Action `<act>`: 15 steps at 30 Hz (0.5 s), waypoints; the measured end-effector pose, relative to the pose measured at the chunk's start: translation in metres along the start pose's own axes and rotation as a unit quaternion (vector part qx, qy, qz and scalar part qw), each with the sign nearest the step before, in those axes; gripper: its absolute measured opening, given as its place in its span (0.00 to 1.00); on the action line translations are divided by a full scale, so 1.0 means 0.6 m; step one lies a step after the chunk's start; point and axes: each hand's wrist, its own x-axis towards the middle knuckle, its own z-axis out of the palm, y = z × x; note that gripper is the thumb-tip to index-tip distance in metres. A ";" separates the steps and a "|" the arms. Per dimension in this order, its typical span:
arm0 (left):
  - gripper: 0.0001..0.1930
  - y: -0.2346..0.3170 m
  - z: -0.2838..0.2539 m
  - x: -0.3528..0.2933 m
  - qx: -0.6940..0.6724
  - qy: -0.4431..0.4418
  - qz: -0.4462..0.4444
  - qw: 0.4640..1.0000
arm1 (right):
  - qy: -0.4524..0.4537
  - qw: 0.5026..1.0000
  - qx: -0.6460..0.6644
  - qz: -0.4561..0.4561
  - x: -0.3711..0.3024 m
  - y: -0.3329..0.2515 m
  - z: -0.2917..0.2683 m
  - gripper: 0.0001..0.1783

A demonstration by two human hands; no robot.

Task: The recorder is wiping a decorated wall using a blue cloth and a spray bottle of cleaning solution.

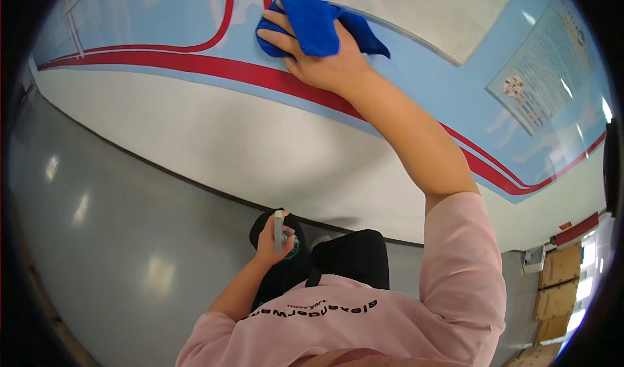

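Blue cloth (315, 26) around spread-fingered right hand (331, 68), against wall (195, 107); well below, left hand (266, 245) curled round grey object (278, 232).

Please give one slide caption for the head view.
Right hand holds a blue cloth against the red-striped wall; left hand, lower, grips a slim grey object.

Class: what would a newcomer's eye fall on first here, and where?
Probably the vivid blue cloth at top centre, bunched in the right hand at the light-blue wall. Next comes the thick red stripe sweeping across that wall just below. Lower down, near the centre, the left hand holds a slim grey object.
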 end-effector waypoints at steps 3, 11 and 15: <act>0.33 -0.002 -0.002 -0.003 0.014 0.005 -0.007 1.000 | -0.004 0.999 0.037 -0.004 0.050 -0.030 0.044 0.24; 0.34 0.004 0.002 0.006 0.086 -0.019 0.012 0.996 | -0.018 0.999 0.011 -0.036 0.114 -0.126 0.194 0.14; 0.31 0.014 0.001 -0.001 0.074 -0.026 -0.008 0.997 | -0.076 0.983 -0.143 -0.084 0.083 -0.157 0.249 0.17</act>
